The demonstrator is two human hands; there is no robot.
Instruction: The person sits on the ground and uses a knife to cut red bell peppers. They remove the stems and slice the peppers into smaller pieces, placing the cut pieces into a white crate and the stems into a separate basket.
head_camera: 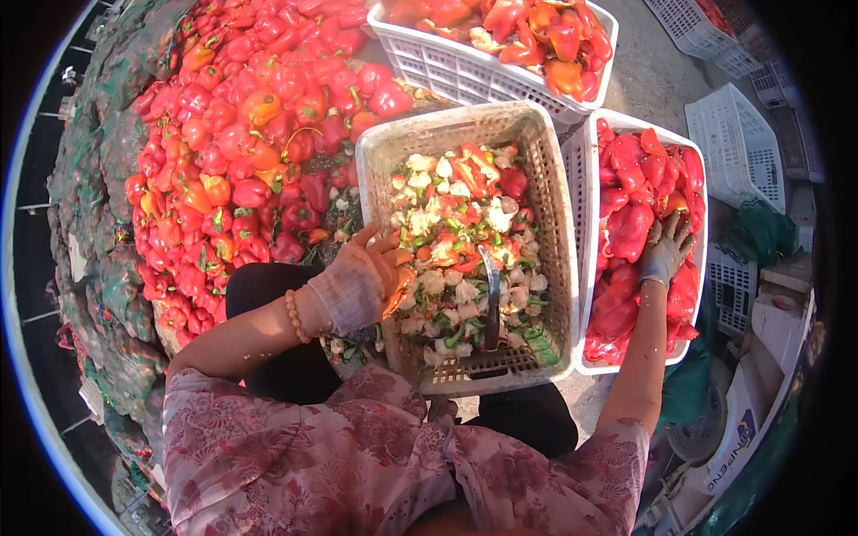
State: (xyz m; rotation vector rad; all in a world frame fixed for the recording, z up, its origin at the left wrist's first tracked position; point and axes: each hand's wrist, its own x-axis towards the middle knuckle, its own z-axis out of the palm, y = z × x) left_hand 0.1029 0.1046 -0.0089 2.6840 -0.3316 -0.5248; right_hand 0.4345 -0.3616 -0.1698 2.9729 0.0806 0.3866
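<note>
Before me stands a dirty white plastic crate [367,154] holding pepper cores, seeds and green stems [462,291]. A knife with a curved blade and dark handle [493,311] lies on these scraps. My left hand [365,281], in a whitish glove, is over the crate's left rim; an orange-red pepper piece [400,291] is at its fingers, partly hidden by them. My right hand [665,248], in a greyish glove, lies with spread fingers on cut red peppers [627,228] in a white crate [700,268] on the right.
A large heap of whole red peppers [248,154] spreads to the left, with filled green mesh sacks [94,201] behind it. Another white crate [462,77] of cut peppers stands at the top. More white crates [734,144] and a green net [761,231] are at the right.
</note>
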